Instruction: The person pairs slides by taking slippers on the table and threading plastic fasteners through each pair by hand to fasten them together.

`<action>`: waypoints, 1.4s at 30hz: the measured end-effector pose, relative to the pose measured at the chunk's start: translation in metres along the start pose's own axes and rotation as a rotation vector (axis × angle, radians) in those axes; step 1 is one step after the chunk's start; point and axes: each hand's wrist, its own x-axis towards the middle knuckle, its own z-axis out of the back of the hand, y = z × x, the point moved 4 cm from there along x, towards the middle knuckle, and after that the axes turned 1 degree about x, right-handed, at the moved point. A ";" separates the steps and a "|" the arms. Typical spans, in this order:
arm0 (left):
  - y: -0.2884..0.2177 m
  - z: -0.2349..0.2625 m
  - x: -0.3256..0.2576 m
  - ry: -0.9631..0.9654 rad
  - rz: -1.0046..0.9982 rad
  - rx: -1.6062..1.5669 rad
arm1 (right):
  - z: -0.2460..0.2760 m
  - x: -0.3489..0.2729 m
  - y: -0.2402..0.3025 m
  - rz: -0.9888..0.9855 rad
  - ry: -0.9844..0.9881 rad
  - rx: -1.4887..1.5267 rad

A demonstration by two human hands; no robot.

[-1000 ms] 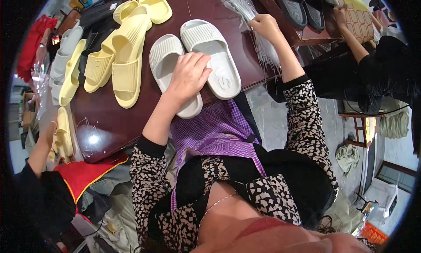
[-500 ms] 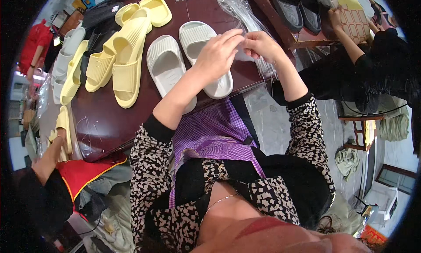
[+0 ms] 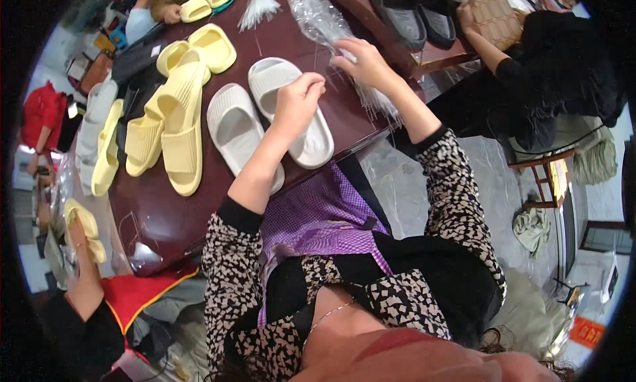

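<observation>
Two light grey slides lie side by side at the near table edge, the left slide (image 3: 232, 120) and the right slide (image 3: 266, 77). My left hand (image 3: 296, 107) hovers over the right slide with its fingertips pinched together. Whatever they hold, if anything, is too small to make out. Above a bundle of thin clear plastic strands (image 3: 381, 104), to the right of the slides, is my right hand (image 3: 366, 65). Its thumb and forefinger stand apart, and the other fingers are partly hidden. Clear plastic wrapping (image 3: 308, 14) lies at the strands' far end.
Several pale yellow slides (image 3: 182, 153) lie left of the grey pair on the dark red table (image 3: 149, 216). A whitish strand bundle (image 3: 260, 10) lies farther back. Black slides (image 3: 404, 18) sit at the right. Co-workers' hands hold a yellow slide (image 3: 85, 230) and a patterned sole (image 3: 491, 21).
My hands were together above the right grey slide and have separated. The left moved down and left; the right now hovers over the strands. The whole view has shifted slightly.
</observation>
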 end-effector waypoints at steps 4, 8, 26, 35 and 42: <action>0.000 0.001 0.001 -0.034 0.183 -0.248 | -0.028 0.009 -0.017 0.131 0.022 -0.451; -0.009 0.008 0.001 -0.065 0.306 -0.495 | -0.039 0.021 -0.038 0.002 0.187 -0.587; -0.022 0.080 -0.108 -0.197 0.626 -1.022 | 0.005 0.003 0.019 -0.034 -0.029 -0.259; -0.034 0.062 -0.125 -0.006 0.753 -1.003 | -0.014 -0.048 0.193 0.619 0.192 -0.108; -0.059 0.080 -0.131 0.029 0.623 -0.636 | 0.006 -0.046 0.188 0.587 0.180 -0.055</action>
